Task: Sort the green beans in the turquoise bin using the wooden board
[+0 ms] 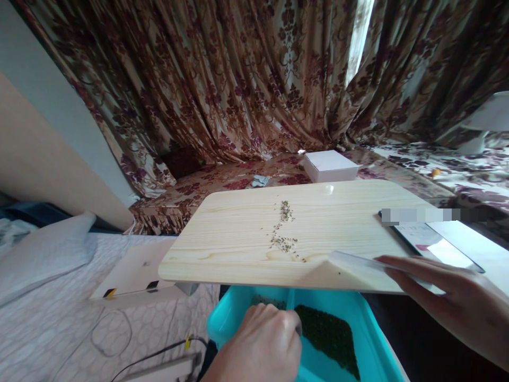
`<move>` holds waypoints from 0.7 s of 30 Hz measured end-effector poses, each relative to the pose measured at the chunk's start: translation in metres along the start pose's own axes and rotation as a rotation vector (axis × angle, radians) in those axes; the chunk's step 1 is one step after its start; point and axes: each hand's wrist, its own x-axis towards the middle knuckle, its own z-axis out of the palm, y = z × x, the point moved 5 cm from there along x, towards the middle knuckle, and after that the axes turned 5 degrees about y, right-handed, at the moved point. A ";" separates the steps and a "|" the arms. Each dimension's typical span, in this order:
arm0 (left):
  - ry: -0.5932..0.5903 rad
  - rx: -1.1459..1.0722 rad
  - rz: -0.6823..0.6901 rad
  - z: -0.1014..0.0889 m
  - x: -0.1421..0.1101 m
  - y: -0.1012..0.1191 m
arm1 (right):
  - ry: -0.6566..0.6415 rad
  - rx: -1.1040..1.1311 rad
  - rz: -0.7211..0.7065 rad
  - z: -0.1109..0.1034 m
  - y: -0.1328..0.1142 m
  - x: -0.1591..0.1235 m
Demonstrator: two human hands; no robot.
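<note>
My left hand (265, 339) is over the turquoise divided tub (226, 310), its knuckles up and fingers curled down; what they hold, if anything, is hidden. My right hand (445, 292) grips a thin, clear plastic sheet (353, 261) between thumb and fingers, its far edge just over the wooden board (222, 239). Small greenish-brown seeds or grains (283, 244) lie scattered in a loose line across the middle of the board. In the tub's right compartment is a dark green granular mass (326, 334); pale bits (270, 302) show in the left one.
A tablet or phone (437, 244) lies on the board's right side. Behind the board stands a white box (330, 165) on a patterned cover. At the left, a flat pale box (133, 268) and a cable (159, 351) rest on the quilted bed.
</note>
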 end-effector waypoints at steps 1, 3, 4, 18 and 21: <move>0.002 -0.006 -0.003 0.000 0.000 0.000 | -0.001 0.005 0.005 -0.002 -0.002 -0.004; 0.002 -0.012 -0.009 -0.001 0.000 0.000 | -0.015 0.035 0.031 -0.004 -0.009 -0.010; 0.002 -0.010 -0.013 -0.001 0.000 0.001 | -0.027 0.059 0.044 -0.003 -0.012 -0.010; -0.008 -0.041 -0.055 -0.009 -0.012 -0.009 | -0.224 0.181 0.154 0.046 -0.001 0.012; 0.010 -0.025 -0.079 -0.008 -0.017 -0.015 | -0.260 0.244 0.160 0.034 -0.011 0.004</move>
